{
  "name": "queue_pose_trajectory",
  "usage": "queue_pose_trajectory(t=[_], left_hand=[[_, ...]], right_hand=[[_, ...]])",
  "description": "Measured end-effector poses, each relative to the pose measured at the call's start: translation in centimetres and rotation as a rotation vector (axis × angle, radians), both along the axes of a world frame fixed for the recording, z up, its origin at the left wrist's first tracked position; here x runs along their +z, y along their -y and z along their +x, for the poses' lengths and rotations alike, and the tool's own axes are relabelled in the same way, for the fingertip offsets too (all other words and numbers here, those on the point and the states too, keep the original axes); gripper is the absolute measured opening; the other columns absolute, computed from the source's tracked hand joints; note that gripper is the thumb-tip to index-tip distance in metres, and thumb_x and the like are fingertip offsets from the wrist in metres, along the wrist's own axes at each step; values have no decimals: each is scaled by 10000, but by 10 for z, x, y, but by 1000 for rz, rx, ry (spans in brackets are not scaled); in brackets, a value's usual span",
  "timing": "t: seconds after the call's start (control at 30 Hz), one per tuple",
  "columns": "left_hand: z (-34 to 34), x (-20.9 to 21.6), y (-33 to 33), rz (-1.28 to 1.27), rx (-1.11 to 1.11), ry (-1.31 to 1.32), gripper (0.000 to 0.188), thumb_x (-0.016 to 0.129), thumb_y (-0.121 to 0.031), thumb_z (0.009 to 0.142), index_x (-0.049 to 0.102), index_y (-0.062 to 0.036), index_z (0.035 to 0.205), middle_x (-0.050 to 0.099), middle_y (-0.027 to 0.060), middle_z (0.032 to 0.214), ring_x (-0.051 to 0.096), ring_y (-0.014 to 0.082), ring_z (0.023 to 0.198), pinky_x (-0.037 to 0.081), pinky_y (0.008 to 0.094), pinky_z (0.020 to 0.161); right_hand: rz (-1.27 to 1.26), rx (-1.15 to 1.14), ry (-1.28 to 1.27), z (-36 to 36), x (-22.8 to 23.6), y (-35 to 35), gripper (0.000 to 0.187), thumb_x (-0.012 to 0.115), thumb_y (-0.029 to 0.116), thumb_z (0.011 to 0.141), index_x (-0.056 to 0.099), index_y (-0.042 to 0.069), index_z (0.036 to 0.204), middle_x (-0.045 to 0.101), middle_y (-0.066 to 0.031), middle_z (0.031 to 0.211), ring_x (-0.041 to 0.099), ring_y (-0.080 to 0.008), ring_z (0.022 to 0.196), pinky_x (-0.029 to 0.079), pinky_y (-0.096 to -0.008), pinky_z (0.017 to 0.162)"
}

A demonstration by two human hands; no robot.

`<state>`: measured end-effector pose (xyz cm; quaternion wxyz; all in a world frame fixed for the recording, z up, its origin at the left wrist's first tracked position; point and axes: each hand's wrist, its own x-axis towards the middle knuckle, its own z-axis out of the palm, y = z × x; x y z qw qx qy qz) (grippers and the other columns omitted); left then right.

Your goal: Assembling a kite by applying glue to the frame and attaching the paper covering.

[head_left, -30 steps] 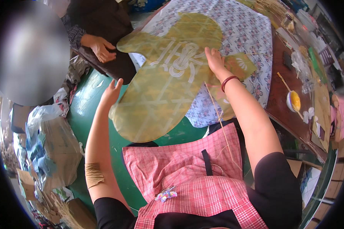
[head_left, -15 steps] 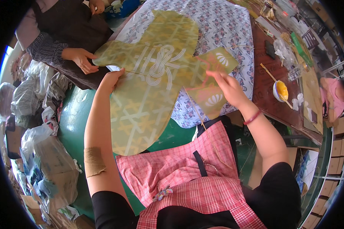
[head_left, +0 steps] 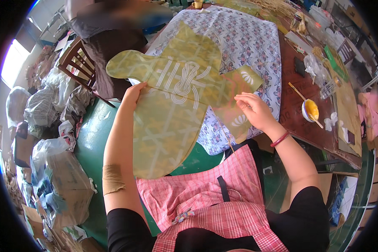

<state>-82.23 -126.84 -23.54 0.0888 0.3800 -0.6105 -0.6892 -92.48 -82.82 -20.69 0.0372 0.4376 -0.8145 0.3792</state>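
Note:
A large, thin yellow-green sheet (head_left: 166, 130) with rounded lobes spreads before me, partly over the patterned cloth (head_left: 248, 38). It bears a white knot design and pale bands; two flaps on its right have white shell-like motifs and pinkish lines. My left hand (head_left: 134, 95) grips its left edge, closed, with the fingers partly hidden. At the right flaps, my right hand (head_left: 259, 112) has its fingers bent together in a pinch on the sheet. The sheet's lower lobe hangs past the table edge above my red checked apron (head_left: 197, 168).
A bowl of yellow paste (head_left: 310, 110) with a brush (head_left: 296, 91) stands on the brown table (head_left: 290, 122). A person in dark clothing (head_left: 109, 33) is at the upper left beside a wooden chair (head_left: 77, 63). Plastic bags (head_left: 56, 168) crowd the left floor.
The co-worker's hand has let go of the sheet's left lobe, and that person has moved back, uncovering the chair. In view, sheet and hands sit slightly lower and further right.

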Motion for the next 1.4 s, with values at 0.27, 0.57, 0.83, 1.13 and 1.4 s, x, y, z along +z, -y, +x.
queue_pose_trajectory(t=[0.27, 0.57, 0.83, 1.13, 1.4], left_hand=[[35, 76, -24, -171, 63, -297, 180, 672, -221, 812, 662, -61, 893, 613, -9, 762, 563, 86, 655, 446, 237, 568], [107, 225, -47, -822, 62, -463, 169, 647, -232, 837, 638, -64, 818, 511, -73, 678, 422, 15, 617, 329, 177, 551], [183, 354, -71, -1460, -101, -331, 232, 626, -216, 854, 572, 6, 813, 543, -21, 696, 460, 50, 675, 388, 228, 622], [241, 474, -139, -2353, -123, 197, 236, 612, -273, 838, 604, -65, 950, 606, 87, 950, 559, 269, 892, 436, 368, 807], [230, 480, -206, -2632, 255, -43, 473, 679, -268, 739, 545, -32, 1125, 529, 163, 1104, 454, 329, 1098, 286, 482, 985]], right_hand=[[-39, 4, -294, -4, 42, 24, 344, 579, 329, 867, 642, 28, 1020, 627, -144, 1073, 503, -349, 1135, 377, -418, 964], [-170, 131, -762, 15, 183, 91, 390, 599, 347, 834, 617, 44, 1078, 583, -145, 1151, 467, -325, 1175, 333, -448, 990], [-139, -150, -1324, 33, 330, 91, 583, 485, 296, 895, 324, -35, 1346, 298, -223, 1410, 235, -300, 1339, 180, -413, 1105], [-194, 304, -788, 14, 308, 103, 357, 531, 301, 897, 558, 48, 1147, 636, -122, 926, 605, -266, 869, 463, -386, 755], [-582, 423, 126, 60, 229, 102, 260, 487, 239, 950, 632, 27, 906, 455, 44, 597, 401, -28, 532, 313, -197, 474]])
